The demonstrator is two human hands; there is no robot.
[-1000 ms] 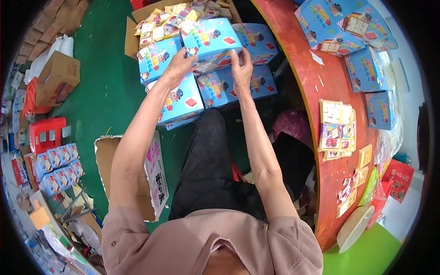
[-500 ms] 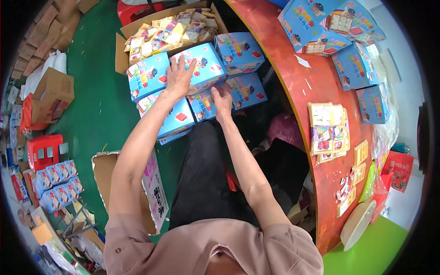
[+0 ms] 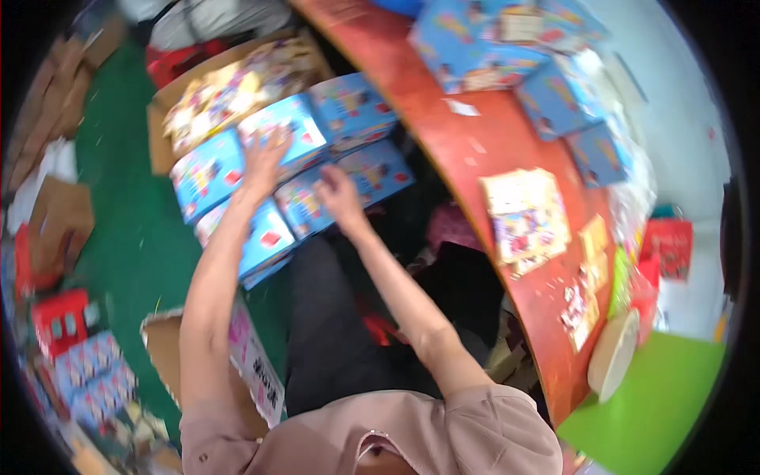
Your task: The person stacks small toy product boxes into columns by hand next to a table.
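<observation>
Several blue printed cartons stand packed together on the floor. My left hand (image 3: 265, 162) lies with spread fingers on the top of the upper middle carton (image 3: 297, 119), its palm side over the seam with the upper left carton (image 3: 207, 176). My right hand (image 3: 339, 194) is at the front of the group, against or just over the lower middle carton (image 3: 302, 207); blur hides the exact contact. Its fingers look loosely bent and apart, with nothing gripped. Beside it are the lower right carton (image 3: 376, 170) and, nearest my legs, the lower left carton (image 3: 265, 237).
An open cardboard box (image 3: 162, 146) full of small snack packs (image 3: 229, 91) stands behind the cartons. To the right curves a red table (image 3: 443, 134) with stacked packs (image 3: 526, 214) and more blue cartons (image 3: 546, 95). An open carton (image 3: 162, 340) lies by my left leg.
The view has swung, shifting the cartons and table leftward in the picture, and is blurred. My left hand stays on the upper middle carton; my right hand stays near the lower middle one.
</observation>
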